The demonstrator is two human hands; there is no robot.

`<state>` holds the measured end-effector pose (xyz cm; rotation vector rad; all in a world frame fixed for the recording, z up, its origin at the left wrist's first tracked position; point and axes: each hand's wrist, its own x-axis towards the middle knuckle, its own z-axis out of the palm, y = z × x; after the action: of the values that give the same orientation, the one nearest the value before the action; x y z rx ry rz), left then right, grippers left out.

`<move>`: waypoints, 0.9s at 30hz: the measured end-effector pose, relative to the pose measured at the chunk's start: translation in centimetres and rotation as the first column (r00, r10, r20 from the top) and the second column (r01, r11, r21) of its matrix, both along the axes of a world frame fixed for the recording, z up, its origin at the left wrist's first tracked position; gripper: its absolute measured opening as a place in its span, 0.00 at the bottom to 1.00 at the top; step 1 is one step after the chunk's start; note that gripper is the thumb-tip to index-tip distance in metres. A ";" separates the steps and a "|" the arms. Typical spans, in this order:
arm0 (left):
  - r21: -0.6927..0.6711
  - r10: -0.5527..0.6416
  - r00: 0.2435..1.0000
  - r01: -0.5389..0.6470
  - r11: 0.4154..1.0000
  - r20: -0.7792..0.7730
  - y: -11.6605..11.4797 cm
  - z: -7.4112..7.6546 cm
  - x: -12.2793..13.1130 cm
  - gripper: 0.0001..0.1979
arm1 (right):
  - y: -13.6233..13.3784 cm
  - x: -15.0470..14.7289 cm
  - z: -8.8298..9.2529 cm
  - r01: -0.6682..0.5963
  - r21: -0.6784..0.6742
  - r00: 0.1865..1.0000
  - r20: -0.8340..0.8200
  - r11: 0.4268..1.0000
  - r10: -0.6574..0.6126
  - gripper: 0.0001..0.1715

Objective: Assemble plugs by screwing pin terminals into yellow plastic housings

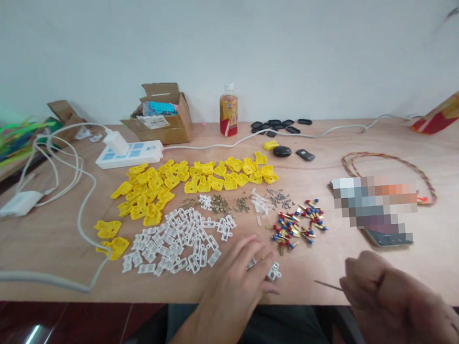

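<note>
My left hand is low over the table's front edge, its fingers bent around a small white plastic frame with a metal part in it. The fingers partly cover the frame. Off to the right, my right hand is closed in a fist around a thin dark metal shaft, like a screwdriver's, that points left. Its handle is hidden in the fist. Left of my left hand lies a pile of white plastic frames. Brass pins with red and blue ends lie just beyond it.
Yellow plastic shells and small screws lie behind the frames. A power strip, cardboard box, drink bottle and black shells stand or lie farther back. A phone and twisted cord are at right.
</note>
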<state>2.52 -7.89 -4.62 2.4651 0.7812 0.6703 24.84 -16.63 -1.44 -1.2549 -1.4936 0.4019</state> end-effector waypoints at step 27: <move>-0.105 0.017 1.000 -0.015 0.994 0.020 0.3 -1.5 0.4 0.24 | 5.8 -5.0 -0.2 -0.297 -0.020 0.643 -0.743 0.955 0.185 0.26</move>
<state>2.95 -7.64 -6.08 2.3564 0.8078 0.6429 19.84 -10.82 -1.66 -0.8164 -0.9176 1.0791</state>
